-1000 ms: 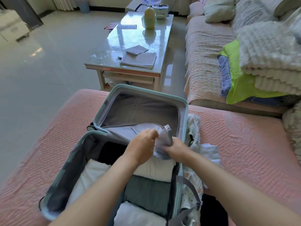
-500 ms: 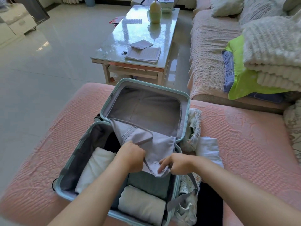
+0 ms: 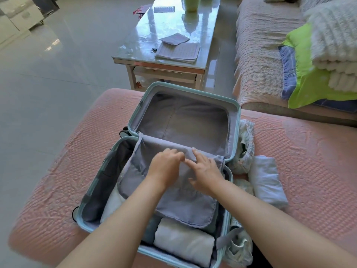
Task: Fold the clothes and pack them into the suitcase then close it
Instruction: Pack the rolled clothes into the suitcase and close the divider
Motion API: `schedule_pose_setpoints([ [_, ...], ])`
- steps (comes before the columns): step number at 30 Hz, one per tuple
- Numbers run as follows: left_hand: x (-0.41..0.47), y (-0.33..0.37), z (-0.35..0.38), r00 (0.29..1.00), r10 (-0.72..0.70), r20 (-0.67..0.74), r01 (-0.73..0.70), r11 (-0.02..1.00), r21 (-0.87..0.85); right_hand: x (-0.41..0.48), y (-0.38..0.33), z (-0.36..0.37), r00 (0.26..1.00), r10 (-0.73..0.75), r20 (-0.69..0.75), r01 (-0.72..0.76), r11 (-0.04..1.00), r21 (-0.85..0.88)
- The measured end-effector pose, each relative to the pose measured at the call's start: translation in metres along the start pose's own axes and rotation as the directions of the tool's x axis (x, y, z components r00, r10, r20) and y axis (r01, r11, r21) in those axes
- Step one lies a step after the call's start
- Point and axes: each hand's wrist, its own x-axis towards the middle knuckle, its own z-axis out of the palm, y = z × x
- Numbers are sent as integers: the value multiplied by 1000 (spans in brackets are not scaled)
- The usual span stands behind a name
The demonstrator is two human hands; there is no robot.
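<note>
A pale teal suitcase (image 3: 237, 132) lies open on a pink padded seat (image 3: 309, 171), its lid propped up and lined in grey. Rolled white clothes (image 3: 183, 245) and a teal garment (image 3: 152, 228) fill the base. A grey divider flap (image 3: 185, 206) is spread over most of them. My left hand (image 3: 164, 169) sits on the flap's upper part with bent fingers; whether it pinches the cloth is hidden. My right hand (image 3: 206, 173) rests beside it, fingers spread flat on the flap.
A folded white garment (image 3: 266, 182) and crumpled patterned clothes (image 3: 245, 146) lie right of the suitcase. A glass-topped coffee table (image 3: 152, 37) with papers stands beyond, and a sofa (image 3: 257, 51) with stacked blankets (image 3: 332, 39) at the right. Shiny floor (image 3: 48, 84) lies at the left.
The bunched divider flap has been pulled down and laid flat over the clothes. Both hands let go of its lower edge and moved up toward the hinge.
</note>
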Motion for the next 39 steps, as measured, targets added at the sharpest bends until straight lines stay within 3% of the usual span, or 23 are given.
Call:
schedule_pose_setpoints([
  [1,5,-9,1,1000,-7,29,4,994,113,6,-6,2,1000,20,7,-19,998,-57],
  [3,11,-34,7,946,-233,224,178,954,240,18,-11,5,997,59,58,-50,987,-151],
  [5,12,-69,17,748,-466,472,405,885,231,24,-12,9,981,102,163,-78,986,-145],
  [6,12,-84,24,652,-476,591,458,868,194,25,-12,11,971,115,208,-87,986,-140],
  [8,13,-102,33,580,-396,712,440,888,135,27,-15,14,965,121,232,-89,985,-146],
  [10,24,-107,32,680,-349,645,366,924,114,28,-15,13,970,123,212,-108,991,-83],
  [13,52,-90,21,848,-246,470,268,963,21,31,-4,2,989,124,82,-135,980,146],
  [16,82,-48,12,920,-91,382,171,969,-181,31,22,-16,964,259,-62,-203,866,457],
  [18,99,-15,13,949,-14,315,104,958,-268,28,47,-27,924,361,-129,-246,817,522],
  [23,130,69,32,971,104,217,-33,951,-306,14,131,-29,822,551,-148,-411,752,515],
  [28,155,134,52,964,117,239,-39,950,-310,10,200,-10,789,614,14,-531,669,520],
  [34,178,165,86,943,86,320,16,953,-303,33,221,5,800,593,90,-507,589,629],
  [39,182,163,101,966,90,242,-17,958,-287,45,219,12,728,672,135,-581,500,642],
])
